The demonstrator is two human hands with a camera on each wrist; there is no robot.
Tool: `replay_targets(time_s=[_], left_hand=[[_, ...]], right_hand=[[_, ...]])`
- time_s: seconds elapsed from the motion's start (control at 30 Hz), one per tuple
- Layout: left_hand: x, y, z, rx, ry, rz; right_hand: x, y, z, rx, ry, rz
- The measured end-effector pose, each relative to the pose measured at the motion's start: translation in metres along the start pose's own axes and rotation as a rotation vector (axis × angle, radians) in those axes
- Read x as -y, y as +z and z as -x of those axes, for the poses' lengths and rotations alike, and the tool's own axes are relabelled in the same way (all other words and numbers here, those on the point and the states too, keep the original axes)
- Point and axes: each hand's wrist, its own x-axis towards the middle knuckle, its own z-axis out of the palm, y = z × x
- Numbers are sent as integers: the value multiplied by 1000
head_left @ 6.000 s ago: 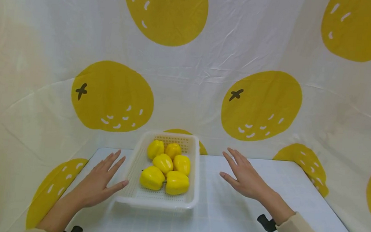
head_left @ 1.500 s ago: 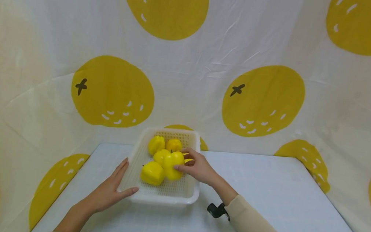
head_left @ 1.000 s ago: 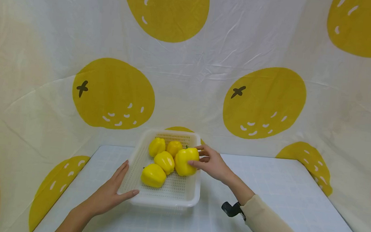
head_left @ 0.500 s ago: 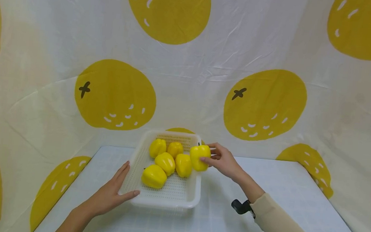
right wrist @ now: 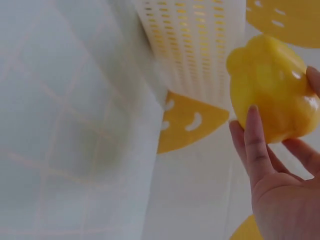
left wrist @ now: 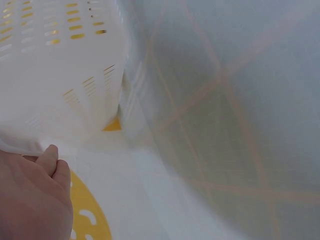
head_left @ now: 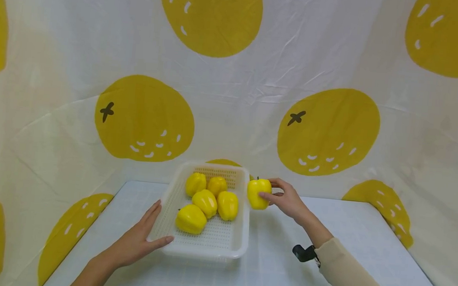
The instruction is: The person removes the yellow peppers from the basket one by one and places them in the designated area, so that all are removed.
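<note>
A yellow bell pepper (head_left: 258, 193) hangs upright, stem up, just outside the right rim of a white plastic basket (head_left: 208, 251). My right hand (head_left: 289, 202) holds it from the right, thumb in front and fingers behind; the right wrist view shows the same pepper (right wrist: 272, 90) between thumb and fingertips. Several more yellow bell peppers (head_left: 204, 203) lie inside the basket. My left hand (head_left: 132, 243) holds the basket's front left corner, its fingers along the left side and the thumb over the rim. In the left wrist view its fingertips (left wrist: 52, 159) touch the rim.
The basket stands on a table with a pale checked cloth (head_left: 282, 284). Behind and at the sides hangs a white curtain (head_left: 235, 116) printed with large yellow fruit. Table surface stretches right of the basket, under the right forearm.
My right hand has lifted a bell pepper from the basket's front right and carried it rightward past the rim. My left hand came to the basket's corner and has stayed there.
</note>
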Motion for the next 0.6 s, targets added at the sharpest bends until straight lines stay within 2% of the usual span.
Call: replay_targets(time_s=[0.27,0.6], left_hand=[[0,0,-1,-3,4,-5],[-1,0,0,6,-11,8]], right_hand=[[-23,-5,-11,-26,11,-2],[-60,2,-30,-9,146,-18]])
